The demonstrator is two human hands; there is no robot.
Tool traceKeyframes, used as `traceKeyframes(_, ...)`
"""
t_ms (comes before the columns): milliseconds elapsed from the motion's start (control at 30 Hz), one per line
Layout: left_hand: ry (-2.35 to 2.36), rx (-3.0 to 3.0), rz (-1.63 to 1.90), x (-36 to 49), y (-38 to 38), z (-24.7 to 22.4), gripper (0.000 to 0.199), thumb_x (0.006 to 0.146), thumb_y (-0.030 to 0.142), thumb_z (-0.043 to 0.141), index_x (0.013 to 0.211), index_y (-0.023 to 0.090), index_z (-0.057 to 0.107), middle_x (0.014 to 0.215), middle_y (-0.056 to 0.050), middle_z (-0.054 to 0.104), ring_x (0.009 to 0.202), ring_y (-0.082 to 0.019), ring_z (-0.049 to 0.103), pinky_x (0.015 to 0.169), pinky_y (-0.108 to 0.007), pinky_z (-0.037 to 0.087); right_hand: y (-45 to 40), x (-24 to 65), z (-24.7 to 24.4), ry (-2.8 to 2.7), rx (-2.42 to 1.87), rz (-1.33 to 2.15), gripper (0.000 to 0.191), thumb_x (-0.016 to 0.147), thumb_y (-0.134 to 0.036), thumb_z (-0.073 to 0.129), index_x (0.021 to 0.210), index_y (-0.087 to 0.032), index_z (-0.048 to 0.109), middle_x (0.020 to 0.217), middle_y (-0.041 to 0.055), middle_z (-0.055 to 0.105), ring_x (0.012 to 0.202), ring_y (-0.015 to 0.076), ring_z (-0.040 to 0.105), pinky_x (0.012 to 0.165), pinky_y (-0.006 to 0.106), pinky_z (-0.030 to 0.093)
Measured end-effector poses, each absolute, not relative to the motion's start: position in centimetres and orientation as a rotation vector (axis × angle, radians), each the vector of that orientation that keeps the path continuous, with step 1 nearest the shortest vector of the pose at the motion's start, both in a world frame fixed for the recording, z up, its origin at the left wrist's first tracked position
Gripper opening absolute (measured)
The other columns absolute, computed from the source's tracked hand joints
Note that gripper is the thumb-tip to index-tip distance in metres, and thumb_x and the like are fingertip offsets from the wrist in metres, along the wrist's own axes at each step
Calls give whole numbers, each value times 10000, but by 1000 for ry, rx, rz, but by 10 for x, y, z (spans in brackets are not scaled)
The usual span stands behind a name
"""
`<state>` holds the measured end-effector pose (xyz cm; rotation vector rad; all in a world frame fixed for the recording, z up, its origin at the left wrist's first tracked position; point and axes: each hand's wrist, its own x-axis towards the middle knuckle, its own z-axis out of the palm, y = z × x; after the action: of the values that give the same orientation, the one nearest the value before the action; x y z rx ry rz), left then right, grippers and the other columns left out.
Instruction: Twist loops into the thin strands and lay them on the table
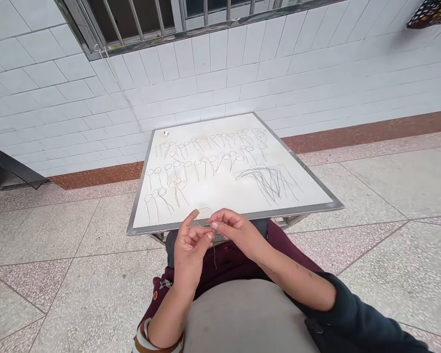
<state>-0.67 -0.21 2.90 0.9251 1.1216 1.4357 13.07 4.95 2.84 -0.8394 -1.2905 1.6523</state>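
A thin wire (215, 257) is pinched between the fingertips of my left hand (189, 250); its tail hangs down below and a curved part rises above the fingers. My right hand (238, 233) is closed on the same wire, its fingertips nearly touching those of the left. Both hands are over the front edge of a white table (213, 196) with a metal rim. Rows of looped wires (187, 165) with straight tails lie on the tabletop. A bundle of loose wires (272, 181) rests at its right front.
A small red and white object (165, 133) sits at the table's back left corner. Behind the table is a white tiled wall (220, 73) with a barred window (161, 19). A dark patterned cloth (429, 12) hangs at the upper right.
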Motion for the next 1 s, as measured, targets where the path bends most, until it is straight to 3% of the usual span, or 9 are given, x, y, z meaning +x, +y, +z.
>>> traceKeyframes(233, 1162, 914, 1478, -8, -2, 30, 523, 796, 278, 718, 1289, 239, 548, 874, -18, 668, 859, -162, 621, 716, -252, 497, 49, 133, 28, -1271, -828, 1713, 295, 789, -454, 692, 882, -180, 631, 757, -23, 560, 576, 69, 390, 530, 225, 301)
traceKeyframes(400, 1141, 903, 1522, -10, 0, 29, 458, 823, 251, 699, 1263, 231, 572, 775, 20, 635, 740, -102, 565, 770, -230, 464, 48, 134, 29, -1385, -813, 1689, 297, 835, -472, 636, 877, -181, 592, 763, -25, 540, 576, 70, 392, 514, 217, 325)
traceKeyframes(1000, 1034, 951, 1411, -13, -2, 36, 435, 894, 305, 609, 1320, 261, 534, 753, 15, 578, 770, -132, 564, 830, -281, 457, 53, 136, 20, -1407, -810, 1593, 278, 915, -490, 521, 914, -212, 505, 761, -25, 551, 567, 78, 464, 502, 210, 389)
